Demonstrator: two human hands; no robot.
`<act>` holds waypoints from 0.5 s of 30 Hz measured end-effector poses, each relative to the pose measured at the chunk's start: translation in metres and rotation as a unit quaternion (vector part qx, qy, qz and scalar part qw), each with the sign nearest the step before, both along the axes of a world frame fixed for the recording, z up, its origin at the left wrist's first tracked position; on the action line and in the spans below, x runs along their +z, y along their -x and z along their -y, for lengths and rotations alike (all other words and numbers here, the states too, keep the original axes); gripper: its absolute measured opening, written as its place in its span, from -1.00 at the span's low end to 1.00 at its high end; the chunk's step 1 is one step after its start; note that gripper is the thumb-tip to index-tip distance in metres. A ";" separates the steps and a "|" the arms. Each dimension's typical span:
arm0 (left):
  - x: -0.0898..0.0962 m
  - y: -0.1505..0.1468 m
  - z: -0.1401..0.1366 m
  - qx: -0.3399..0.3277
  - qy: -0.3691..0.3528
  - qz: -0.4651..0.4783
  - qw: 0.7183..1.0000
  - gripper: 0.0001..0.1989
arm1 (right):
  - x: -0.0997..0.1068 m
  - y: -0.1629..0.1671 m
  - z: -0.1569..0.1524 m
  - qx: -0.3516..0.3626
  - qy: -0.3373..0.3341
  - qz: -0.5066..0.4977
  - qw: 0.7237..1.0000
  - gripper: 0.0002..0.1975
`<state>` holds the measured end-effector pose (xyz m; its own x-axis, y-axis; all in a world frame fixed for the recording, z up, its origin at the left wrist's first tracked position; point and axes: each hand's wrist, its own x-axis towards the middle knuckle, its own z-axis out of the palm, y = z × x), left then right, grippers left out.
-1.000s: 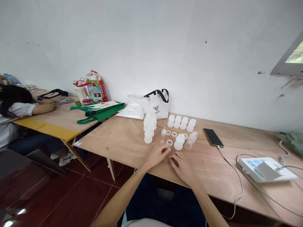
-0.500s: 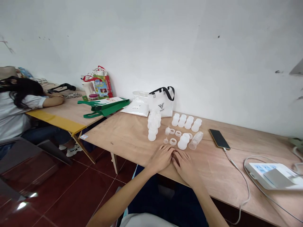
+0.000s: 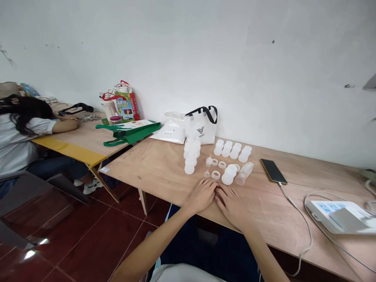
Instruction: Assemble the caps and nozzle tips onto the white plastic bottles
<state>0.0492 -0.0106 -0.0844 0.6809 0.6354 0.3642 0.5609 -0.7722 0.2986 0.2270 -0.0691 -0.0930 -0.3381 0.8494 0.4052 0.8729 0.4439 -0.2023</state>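
My left hand point(image 3: 202, 195) and my right hand point(image 3: 230, 203) rest flat near the table's front edge, fingers stretched out and nothing held. Their fingertips meet or nearly meet. Just beyond them lie a clear nipple point(image 3: 206, 173), a translucent ring point(image 3: 216, 174) and a white waisted bottle point(image 3: 228, 174). A clear bottle point(image 3: 244, 173) lies on its side to the right of that one. Behind are more rings point(image 3: 222, 165) and another clear nipple piece point(image 3: 208, 161). Several white waisted bottles point(image 3: 232, 150) form a back row, and more frosted bottles point(image 3: 189, 166) are grouped on the left.
A white bag with black handles point(image 3: 202, 127) and a white plastic package point(image 3: 169, 133) stand by the wall. To the right are a phone point(image 3: 273, 171) on a cable and a white power strip point(image 3: 342, 217). A person point(image 3: 26, 137) leans on the neighbouring table.
The view has shifted very slightly. Both hands remain in the same place on the table, and the bottles and rings have not moved.
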 end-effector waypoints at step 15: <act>0.009 0.000 0.003 0.000 0.017 -0.007 1.000 -0.69 | -0.001 0.002 0.002 -0.033 -0.016 0.005 0.999 -0.64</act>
